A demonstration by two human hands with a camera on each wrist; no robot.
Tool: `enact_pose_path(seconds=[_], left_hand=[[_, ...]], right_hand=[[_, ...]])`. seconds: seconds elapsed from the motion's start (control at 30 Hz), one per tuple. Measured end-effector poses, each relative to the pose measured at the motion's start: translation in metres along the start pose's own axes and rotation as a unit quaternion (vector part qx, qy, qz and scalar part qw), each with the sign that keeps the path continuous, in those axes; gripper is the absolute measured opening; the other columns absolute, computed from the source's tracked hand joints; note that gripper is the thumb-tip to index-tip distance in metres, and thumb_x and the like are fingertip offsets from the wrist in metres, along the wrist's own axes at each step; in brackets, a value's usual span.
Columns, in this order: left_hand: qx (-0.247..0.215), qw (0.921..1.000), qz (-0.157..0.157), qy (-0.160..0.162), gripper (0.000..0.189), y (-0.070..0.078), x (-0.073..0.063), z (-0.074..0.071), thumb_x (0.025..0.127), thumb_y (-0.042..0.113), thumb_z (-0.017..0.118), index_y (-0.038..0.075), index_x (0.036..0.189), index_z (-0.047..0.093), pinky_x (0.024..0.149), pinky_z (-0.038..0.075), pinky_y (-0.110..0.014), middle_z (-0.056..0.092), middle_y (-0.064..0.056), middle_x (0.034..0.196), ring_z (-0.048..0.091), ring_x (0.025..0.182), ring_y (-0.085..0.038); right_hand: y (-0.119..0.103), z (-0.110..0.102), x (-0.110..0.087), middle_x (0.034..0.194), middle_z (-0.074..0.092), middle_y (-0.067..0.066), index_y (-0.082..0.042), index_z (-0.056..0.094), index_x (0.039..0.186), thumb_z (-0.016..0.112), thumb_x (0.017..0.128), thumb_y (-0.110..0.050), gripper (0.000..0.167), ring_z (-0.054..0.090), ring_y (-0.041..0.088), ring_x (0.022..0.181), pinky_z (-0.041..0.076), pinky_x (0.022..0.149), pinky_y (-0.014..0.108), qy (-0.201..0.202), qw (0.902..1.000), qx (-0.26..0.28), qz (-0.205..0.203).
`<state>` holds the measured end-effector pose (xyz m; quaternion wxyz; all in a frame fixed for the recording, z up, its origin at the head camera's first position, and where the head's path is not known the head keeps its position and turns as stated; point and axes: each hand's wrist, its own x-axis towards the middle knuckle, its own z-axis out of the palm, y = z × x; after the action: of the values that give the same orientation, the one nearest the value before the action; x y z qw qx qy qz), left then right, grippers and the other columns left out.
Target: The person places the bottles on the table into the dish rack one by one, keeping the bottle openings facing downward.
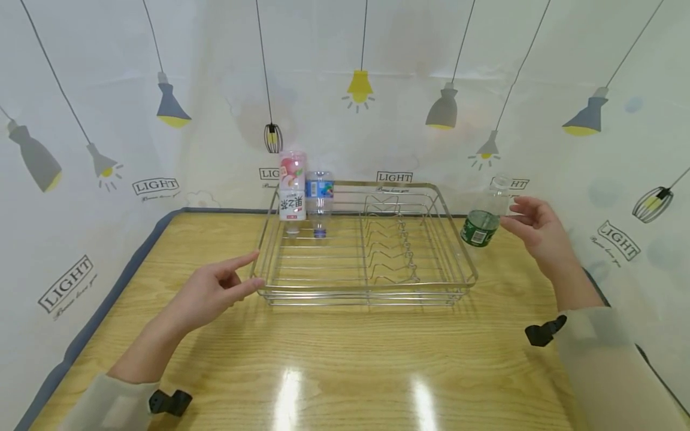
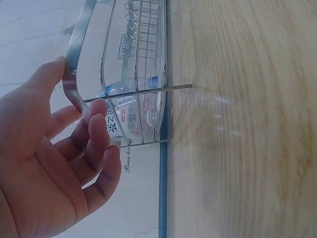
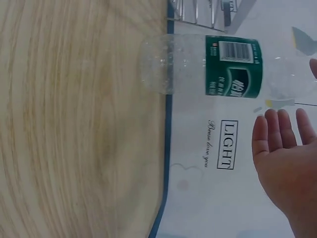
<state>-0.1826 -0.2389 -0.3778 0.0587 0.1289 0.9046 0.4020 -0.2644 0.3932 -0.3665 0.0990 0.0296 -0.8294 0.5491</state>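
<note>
Rack (image 1: 366,286) mid-table before you, bottles in it and to its right.
On the table (image 1: 345,347), with the wall hanging (image 1: 323,36) behind, the rack holds a left-hand bottle (image 1: 292,179) and a middle bottle (image 1: 320,190) side by side, necks down, at its left rear; the dividers (image 1: 405,238) run front to back in its right half. Your left hand (image 1: 212,293) is at its near left corner. Your right hand (image 1: 541,236) is just right of the outer bottle (image 1: 480,228).
</note>
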Motion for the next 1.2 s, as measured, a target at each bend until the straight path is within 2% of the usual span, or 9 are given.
enact_pose_path(seconds=[0.2, 0.33, 0.43, 0.5, 0.6, 0.7, 0.8, 1.03, 1.2], left_hand=[[-0.004, 1.0000, -0.002, 0.000, 0.072, -0.001, 0.000, 0.001, 0.105, 0.050, 0.074, 0.022, 0.167, 0.050, 0.060, 0.047, -0.030, 0.064, -0.005, 0.085, 0.053, 0.072, -0.017], [-0.008, 1.0000, -0.001, 0.000, 0.072, -0.002, 0.000, 0.001, 0.105, 0.049, 0.074, 0.022, 0.167, 0.049, 0.060, 0.047, -0.030, 0.064, -0.005, 0.085, 0.053, 0.072, -0.017], [-0.005, 1.0000, -0.001, 0.001, 0.073, -0.002, 0.001, 0.001, 0.105, 0.050, 0.074, 0.022, 0.167, 0.050, 0.060, 0.047, -0.030, 0.065, -0.006, 0.085, 0.053, 0.071, -0.017], [-0.003, 1.0000, -0.001, 0.001, 0.073, -0.001, 0.001, 0.001, 0.104, 0.050, 0.074, 0.022, 0.167, 0.050, 0.060, 0.047, -0.030, 0.065, -0.007, 0.085, 0.053, 0.071, -0.017], [0.000, 1.0000, 0.000, 0.001, 0.073, -0.001, 0.002, 0.001, 0.104, 0.051, 0.074, 0.022, 0.167, 0.049, 0.059, 0.047, -0.030, 0.065, -0.007, 0.085, 0.054, 0.071, -0.017], [-0.001, 1.0000, 0.001, 0.001, 0.073, -0.002, 0.002, 0.000, 0.104, 0.051, 0.074, 0.023, 0.167, 0.049, 0.060, 0.047, -0.030, 0.065, -0.006, 0.084, 0.053, 0.071, -0.017], [-0.003, 1.0000, 0.002, 0.001, 0.073, -0.002, 0.001, 0.000, 0.105, 0.050, 0.074, 0.023, 0.167, 0.049, 0.060, 0.047, -0.030, 0.064, -0.004, 0.084, 0.053, 0.071, -0.017], [0.003, 1.0000, -0.001, 0.002, 0.073, -0.002, 0.001, 0.000, 0.104, 0.051, 0.074, 0.022, 0.167, 0.050, 0.060, 0.047, -0.030, 0.064, -0.005, 0.084, 0.053, 0.071, -0.017], [0.005, 1.0000, -0.002, 0.001, 0.073, -0.001, 0.000, 0.000, 0.104, 0.051, 0.074, 0.022, 0.167, 0.049, 0.060, 0.047, -0.030, 0.064, -0.005, 0.084, 0.053, 0.071, -0.018]], right_hand=[[0.011, 0.007, 0.010, 0.156, 0.041, -0.005, -0.022, 0.026, 0.171, 0.068, 0.111, -0.035, 0.075, 0.044, 0.020, 0.147, 0.046, 0.102, 0.016, -0.053, 0.9970, -0.036, 0.043], [0.011, 0.015, 0.014, 0.174, 0.026, 0.017, -0.014, 0.010, 0.176, 0.068, 0.110, -0.040, 0.092, 0.029, 0.040, 0.160, 0.042, 0.123, 0.044, -0.076, 0.9936, -0.046, 0.070], [0.011, 0.018, 0.016, 0.181, 0.015, 0.024, -0.010, 0.003, 0.177, 0.069, 0.110, -0.042, 0.099, 0.023, 0.049, 0.163, 0.031, 0.128, 0.067, -0.088, 0.9913, -0.058, 0.079], [0.011, 0.020, 0.015, 0.181, 0.013, 0.026, -0.009, 0.002, 0.177, 0.069, 0.110, -0.043, 0.100, 0.022, 0.051, 0.164, 0.028, 0.128, 0.071, -0.091, 0.9904, -0.067, 0.080], [0.013, 0.022, 0.015, 0.178, 0.020, 0.028, -0.009, 0.006, 0.177, 0.068, 0.110, -0.042, 0.097, 0.032, 0.047, 0.159, 0.037, 0.124, 0.064, -0.089, 0.9899, -0.080, 0.076], [0.015, 0.024, 0.015, 0.171, 0.030, 0.028, -0.008, 0.010, 0.177, 0.067, 0.111, -0.041, 0.093, 0.046, 0.031, 0.144, 0.047, 0.112, 0.039, -0.088, 0.9892, -0.095, 0.069], [0.015, 0.025, 0.015, 0.164, 0.035, 0.025, -0.004, 0.014, 0.175, 0.065, 0.112, -0.038, 0.089, 0.049, 0.012, 0.129, 0.045, 0.097, 0.019, -0.089, 0.9889, -0.099, 0.067], [0.018, 0.024, 0.015, 0.164, 0.035, 0.024, -0.004, 0.020, 0.174, 0.064, 0.112, -0.041, 0.085, 0.048, 0.010, 0.125, 0.044, 0.098, 0.026, -0.087, 0.9881, -0.112, 0.058], [0.018, 0.020, 0.014, 0.167, 0.035, 0.023, -0.006, 0.022, 0.175, 0.065, 0.112, -0.042, 0.084, 0.047, 0.003, 0.122, 0.045, 0.092, 0.019, -0.082, 0.9887, -0.114, 0.052]])
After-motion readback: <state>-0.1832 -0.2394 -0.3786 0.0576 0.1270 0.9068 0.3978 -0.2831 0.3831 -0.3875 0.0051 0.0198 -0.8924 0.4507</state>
